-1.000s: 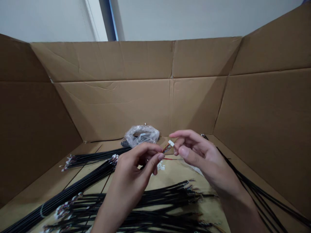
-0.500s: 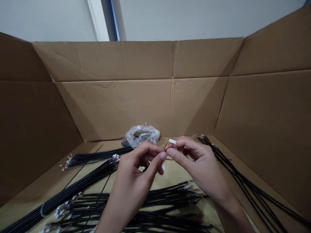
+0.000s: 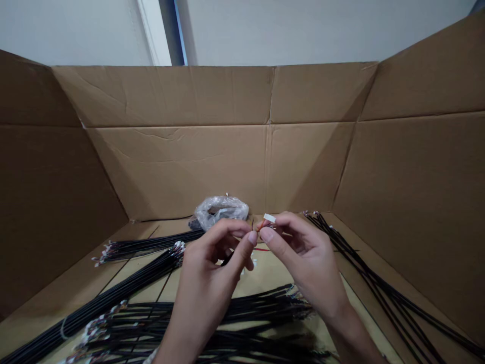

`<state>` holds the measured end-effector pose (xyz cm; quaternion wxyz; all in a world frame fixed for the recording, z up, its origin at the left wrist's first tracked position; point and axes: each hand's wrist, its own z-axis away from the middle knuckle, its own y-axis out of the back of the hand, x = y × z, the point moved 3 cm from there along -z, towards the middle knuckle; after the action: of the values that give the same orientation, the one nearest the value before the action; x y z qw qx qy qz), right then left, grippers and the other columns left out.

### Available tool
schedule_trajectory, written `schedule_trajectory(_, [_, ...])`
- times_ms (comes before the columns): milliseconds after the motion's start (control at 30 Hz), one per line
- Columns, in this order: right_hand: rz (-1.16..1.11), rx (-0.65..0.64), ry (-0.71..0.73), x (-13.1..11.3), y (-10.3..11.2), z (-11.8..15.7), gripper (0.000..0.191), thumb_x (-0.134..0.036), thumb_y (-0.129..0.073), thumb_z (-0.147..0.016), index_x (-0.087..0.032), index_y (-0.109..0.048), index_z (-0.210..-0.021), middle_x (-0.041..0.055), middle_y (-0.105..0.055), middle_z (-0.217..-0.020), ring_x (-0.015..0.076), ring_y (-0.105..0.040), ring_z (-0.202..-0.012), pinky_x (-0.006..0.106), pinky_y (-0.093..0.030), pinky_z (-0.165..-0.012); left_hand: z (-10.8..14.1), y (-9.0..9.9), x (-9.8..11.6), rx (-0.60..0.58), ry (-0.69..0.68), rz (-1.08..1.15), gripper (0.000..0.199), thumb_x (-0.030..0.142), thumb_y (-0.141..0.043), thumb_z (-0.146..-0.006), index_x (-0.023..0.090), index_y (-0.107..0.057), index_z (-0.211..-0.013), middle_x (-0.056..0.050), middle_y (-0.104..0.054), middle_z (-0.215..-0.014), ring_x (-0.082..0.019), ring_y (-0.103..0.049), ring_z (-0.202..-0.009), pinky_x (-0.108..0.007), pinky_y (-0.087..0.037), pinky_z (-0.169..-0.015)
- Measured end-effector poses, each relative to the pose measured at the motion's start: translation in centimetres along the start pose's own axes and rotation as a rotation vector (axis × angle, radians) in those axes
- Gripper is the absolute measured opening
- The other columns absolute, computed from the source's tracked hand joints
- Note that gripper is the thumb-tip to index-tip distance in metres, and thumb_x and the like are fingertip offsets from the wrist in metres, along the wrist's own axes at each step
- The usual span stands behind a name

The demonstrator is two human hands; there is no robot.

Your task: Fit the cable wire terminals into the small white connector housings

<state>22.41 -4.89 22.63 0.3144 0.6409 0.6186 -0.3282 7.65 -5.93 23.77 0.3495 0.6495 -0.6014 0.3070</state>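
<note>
Over the board, my left hand and my right hand meet fingertip to fingertip. The right thumb and fingers pinch a white connector with thin coloured wires running from it. A short dark wire sticks up from between my left thumb and forefinger. Part of a black cable shows beneath the left fingers. The wire ends inside both pinches are too small to make out.
Black cable bundles lie to the left, in front and along the right. A clear plastic bag sits near the back. Cardboard walls rise on three sides.
My hands have stayed nearly in place. The fingertips have shifted slightly apart, and a dark wire now stands separate from the orange wires by the connector.
</note>
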Motion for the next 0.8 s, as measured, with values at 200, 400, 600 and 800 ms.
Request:
schedule_trajectory(200, [-0.031,0.110,0.068,-0.5,-0.5,0.4,0.005,-0.022,-0.075,-0.088,-0.023,-0.076,-0.082,-0.0047,-0.072,-0.069,0.0076,-0.061,-0.056,0.018,-0.050,-0.052,0.3,0.0,0.1,0.037,-0.045,-0.009,0.007,0.018,-0.073,-0.089,0.023,-0.075,-0.084,0.007,-0.068,-0.059,-0.005,-0.058,-0.048,-0.009,-0.045,-0.044])
schedule_trajectory(400, [-0.295,0.081,0.018,-0.4,-1.5,0.3,0.006,-0.021,-0.073,-0.089,-0.021,-0.074,-0.083,-0.0047,-0.074,-0.067,0.0085,-0.069,-0.051,0.018,-0.059,-0.051,0.4,0.0,0.1,0.090,-0.016,0.033,0.004,0.024,-0.075,-0.088,0.024,-0.075,-0.085,0.006,-0.068,-0.058,-0.006,-0.060,-0.048,-0.008,-0.047,-0.042])
schedule_trajectory(600, [-0.488,0.018,-0.074,0.9,-1.9,0.2,0.008,-0.025,-0.075,-0.089,-0.022,-0.070,-0.084,-0.0043,-0.074,-0.074,0.0081,-0.066,-0.050,0.020,-0.057,-0.050,0.5,0.0,-0.1,0.099,0.034,0.043,0.004,0.024,-0.076,-0.088,0.022,-0.074,-0.085,0.005,-0.068,-0.056,-0.007,-0.058,-0.046,-0.009,-0.047,-0.041])
schedule_trajectory(800, [-0.725,-0.137,-0.190,1.4,-2.3,0.2,0.019,-0.031,-0.081,-0.085,-0.025,-0.064,-0.087,-0.0083,-0.065,-0.073,0.0038,-0.052,-0.045,0.016,-0.043,-0.046,0.7,0.0,0.4,0.081,0.030,0.066,0.005,0.024,-0.074,-0.088,0.022,-0.073,-0.084,0.004,-0.067,-0.055,-0.009,-0.059,-0.045,-0.011,-0.046,-0.039])
